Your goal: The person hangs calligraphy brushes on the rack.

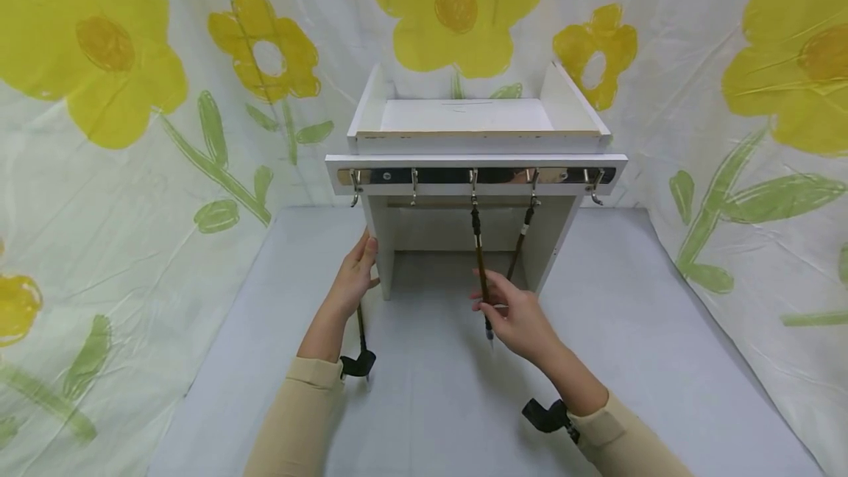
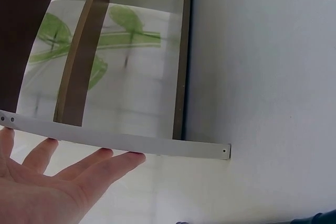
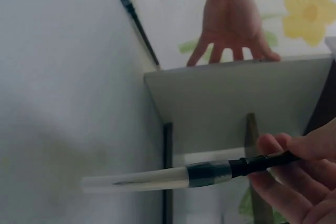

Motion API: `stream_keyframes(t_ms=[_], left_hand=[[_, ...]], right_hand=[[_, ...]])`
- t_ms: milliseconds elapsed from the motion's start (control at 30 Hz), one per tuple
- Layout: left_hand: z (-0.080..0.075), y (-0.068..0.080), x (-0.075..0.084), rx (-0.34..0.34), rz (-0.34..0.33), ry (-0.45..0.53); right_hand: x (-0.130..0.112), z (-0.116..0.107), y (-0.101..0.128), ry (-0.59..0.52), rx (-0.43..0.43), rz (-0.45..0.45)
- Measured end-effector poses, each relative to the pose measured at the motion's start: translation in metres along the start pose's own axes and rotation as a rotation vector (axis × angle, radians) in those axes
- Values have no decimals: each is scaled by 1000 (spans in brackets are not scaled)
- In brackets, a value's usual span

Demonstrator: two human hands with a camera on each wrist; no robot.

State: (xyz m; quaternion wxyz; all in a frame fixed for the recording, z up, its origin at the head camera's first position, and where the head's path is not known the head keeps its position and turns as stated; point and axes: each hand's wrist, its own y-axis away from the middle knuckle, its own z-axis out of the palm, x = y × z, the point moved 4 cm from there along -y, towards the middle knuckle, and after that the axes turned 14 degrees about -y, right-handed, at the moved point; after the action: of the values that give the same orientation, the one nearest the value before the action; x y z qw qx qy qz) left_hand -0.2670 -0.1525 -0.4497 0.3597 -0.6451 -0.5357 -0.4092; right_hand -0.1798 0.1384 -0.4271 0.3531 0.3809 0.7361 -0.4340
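Observation:
A white shelf unit (image 1: 380,263) stands on the table with a hook rail (image 1: 444,190) across its front. My left hand (image 1: 352,274) rests against the outer side of its left panel; in the left wrist view the straight, spread fingers (image 2: 100,174) touch the panel's edge. Between thumb and fingers, my right hand (image 1: 520,315) pinches a dark-handled calligraphy brush (image 1: 477,230) that hangs from the middle hook. Its pale bristle tip (image 3: 157,180) has a clear cover and points down. Another brush (image 1: 520,245) hangs from the hook to the right, partly behind my right hand.
Left of the unit, a third brush (image 1: 361,322) shows below my left hand, its upper part hidden. The outer hooks (image 1: 595,188) hold nothing. A wrist camera (image 1: 548,416) sits at each cuff. Flowered sheeting (image 1: 695,94) surrounds the pale table (image 1: 430,403).

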Motion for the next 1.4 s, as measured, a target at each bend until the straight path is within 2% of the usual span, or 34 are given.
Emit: stream_keyframes(t_ms=[200, 333, 467, 567, 667, 733, 800, 900, 1000, 1100, 1167, 1300, 1400], left_hand=[[0, 0, -2, -1, -2, 3], [0, 0, -2, -1, -13, -8], [0, 0, -2, 2, -6, -4], [1, 0, -2, -4, -6, 0], [0, 0, -2, 0, -7, -9], [0, 0, -2, 5, -7, -15], [0, 0, -1, 13, -10, -16], [1, 0, 0, 9, -9, -9], [1, -1, -1, -4, -9, -6], [-5, -1, -5, -18, -30, -13], [-13, 1, -11, -6, -77, -19], [-31, 12, -26, 59, -246, -86], [-33, 20, -39, 58, -368, -187]], right_hand=[[5, -2, -1, 84, 50, -15], [-3, -13, 1, 90, 136, -107], [-11, -40, 2, 44, 334, -259], [-13, -66, 4, -17, 513, -316], [-4, -89, 5, -78, 656, -295], [8, -101, 2, -106, 696, -211], [24, -109, -2, -164, 680, -89], [48, -112, -7, -243, 578, 119], [68, -108, -9, -321, 489, 252], [80, -103, -10, -368, 456, 310], [85, -101, -11, -377, 457, 331], [88, -99, -11, -341, 458, 334], [88, -100, -10, -319, 461, 319]])
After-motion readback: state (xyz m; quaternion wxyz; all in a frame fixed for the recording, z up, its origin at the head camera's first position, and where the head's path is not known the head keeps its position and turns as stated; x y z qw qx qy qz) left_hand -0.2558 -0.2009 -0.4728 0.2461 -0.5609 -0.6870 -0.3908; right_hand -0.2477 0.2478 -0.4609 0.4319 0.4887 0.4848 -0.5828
